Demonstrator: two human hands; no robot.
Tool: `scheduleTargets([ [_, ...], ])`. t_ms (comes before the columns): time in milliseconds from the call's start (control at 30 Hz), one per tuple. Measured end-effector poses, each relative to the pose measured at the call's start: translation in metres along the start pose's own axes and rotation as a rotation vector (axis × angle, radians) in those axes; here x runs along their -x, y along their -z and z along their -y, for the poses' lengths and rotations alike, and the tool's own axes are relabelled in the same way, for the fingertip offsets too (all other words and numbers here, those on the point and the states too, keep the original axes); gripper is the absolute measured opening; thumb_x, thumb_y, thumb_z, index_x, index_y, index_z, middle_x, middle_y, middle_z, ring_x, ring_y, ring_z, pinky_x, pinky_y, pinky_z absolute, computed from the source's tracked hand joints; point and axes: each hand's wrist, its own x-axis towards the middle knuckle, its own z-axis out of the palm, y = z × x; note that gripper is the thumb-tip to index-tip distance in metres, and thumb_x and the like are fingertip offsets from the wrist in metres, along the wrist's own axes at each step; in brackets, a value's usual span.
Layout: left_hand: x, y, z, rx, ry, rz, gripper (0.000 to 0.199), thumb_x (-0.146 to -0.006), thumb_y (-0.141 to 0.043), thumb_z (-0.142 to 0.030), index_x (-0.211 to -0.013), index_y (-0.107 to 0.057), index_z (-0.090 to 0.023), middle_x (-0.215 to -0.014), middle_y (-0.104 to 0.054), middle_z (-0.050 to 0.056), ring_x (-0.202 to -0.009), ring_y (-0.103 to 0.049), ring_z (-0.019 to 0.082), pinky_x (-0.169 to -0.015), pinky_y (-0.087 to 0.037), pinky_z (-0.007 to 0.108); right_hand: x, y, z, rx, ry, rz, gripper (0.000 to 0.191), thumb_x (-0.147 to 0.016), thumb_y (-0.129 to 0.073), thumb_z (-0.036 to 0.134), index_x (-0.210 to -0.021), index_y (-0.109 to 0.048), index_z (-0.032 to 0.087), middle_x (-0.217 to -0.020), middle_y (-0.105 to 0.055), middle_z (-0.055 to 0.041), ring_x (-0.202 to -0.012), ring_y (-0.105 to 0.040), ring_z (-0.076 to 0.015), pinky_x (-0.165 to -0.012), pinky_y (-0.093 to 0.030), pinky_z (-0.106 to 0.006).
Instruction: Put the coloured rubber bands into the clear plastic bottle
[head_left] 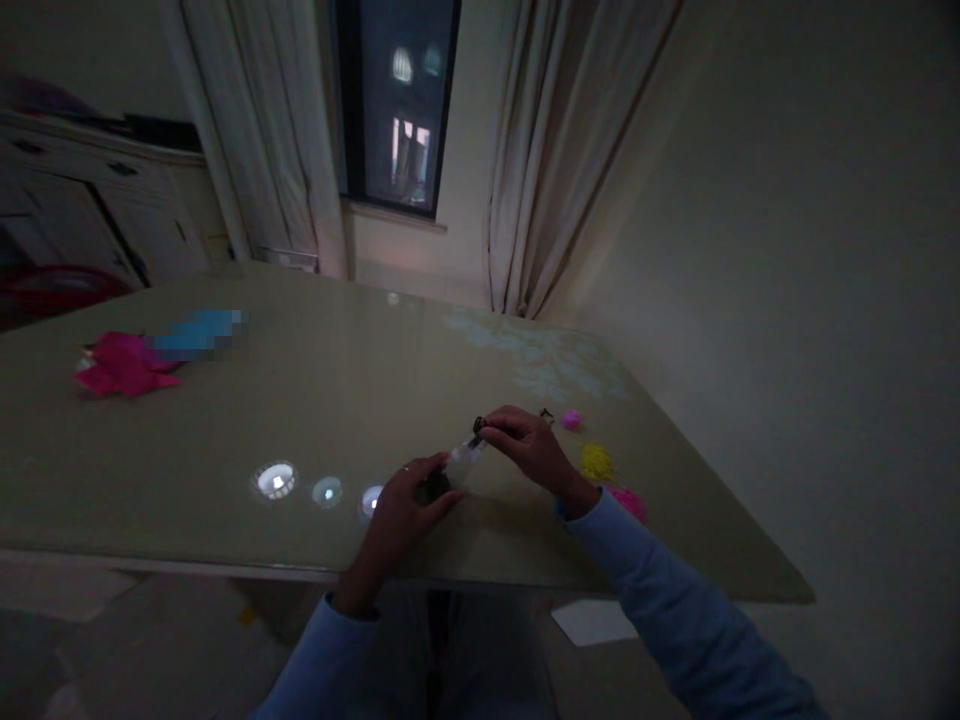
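Note:
Over the near part of the table, my left hand (pixel 401 512) curls its fingers and thumb around the lower end of a small clear object (pixel 465 456), which has a dark end by my palm. Whether it is a bag or a bottle is too dim to tell. At its upper end, my right hand (pixel 531 448) pinches a small black looped piece (pixel 478 427) between thumb and fingertips. The clear object tilts up to the right between both hands.
Pink shreds (pixel 571 419), a yellow shredded clump (pixel 598 462) and a pink clump (pixel 628 503) lie right of my right hand, near a small dark item (pixel 547 415). Crumpled pink material (pixel 127 364) and a blurred blue item (pixel 199 334) lie far left on the table (pixel 337 400).

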Motion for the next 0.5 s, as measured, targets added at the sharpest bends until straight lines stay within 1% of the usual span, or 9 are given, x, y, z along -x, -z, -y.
scheduleTargets([
  [100,0.000,0.000,0.000,-0.014,-0.014,0.003,0.046,-0.076,-0.074,-0.040,-0.118,-0.068,-0.024,-0.119,-0.072,0.009,-0.107,-0.068,0.025,-0.096,-0.054,0.043,-0.003,0.006,-0.001,0.025,0.012,0.050,0.027,-0.088,-0.069,0.044,-0.088,-0.077,0.019,-0.085,-0.068,-0.0056,-0.079,-0.063,-0.0172,-0.071,-0.048,-0.029],
  [200,0.000,0.002,-0.001,-0.014,-0.026,0.019,0.046,-0.077,-0.074,-0.041,-0.119,-0.068,-0.024,-0.120,-0.072,0.009,-0.108,-0.067,0.025,-0.096,-0.054,0.043,-0.005,0.014,0.001,0.058,0.016,0.116,0.028,-0.088,-0.069,0.046,-0.088,-0.077,0.020,-0.086,-0.065,-0.0044,-0.078,-0.062,-0.0157,-0.071,-0.047,-0.028],
  [367,0.000,0.004,-0.004,-0.009,-0.021,0.037,0.046,-0.077,-0.074,-0.041,-0.119,-0.067,-0.024,-0.119,-0.072,0.008,-0.107,-0.067,0.024,-0.096,-0.053,0.042,-0.007,0.023,0.008,0.145,0.001,0.251,0.027,-0.092,-0.064,0.044,-0.088,-0.077,0.020,-0.085,-0.063,-0.0029,-0.076,-0.061,-0.0143,-0.074,-0.046,-0.028],
  [500,-0.001,0.004,-0.006,0.005,-0.035,0.044,0.046,-0.077,-0.074,-0.040,-0.119,-0.067,-0.024,-0.120,-0.071,0.009,-0.109,-0.067,0.024,-0.097,-0.053,0.042,-0.010,0.027,0.011,0.168,-0.010,0.314,0.029,-0.093,-0.062,0.044,-0.092,-0.078,0.019,-0.087,-0.064,-0.0041,-0.079,-0.062,-0.0156,-0.075,-0.046,-0.029],
])
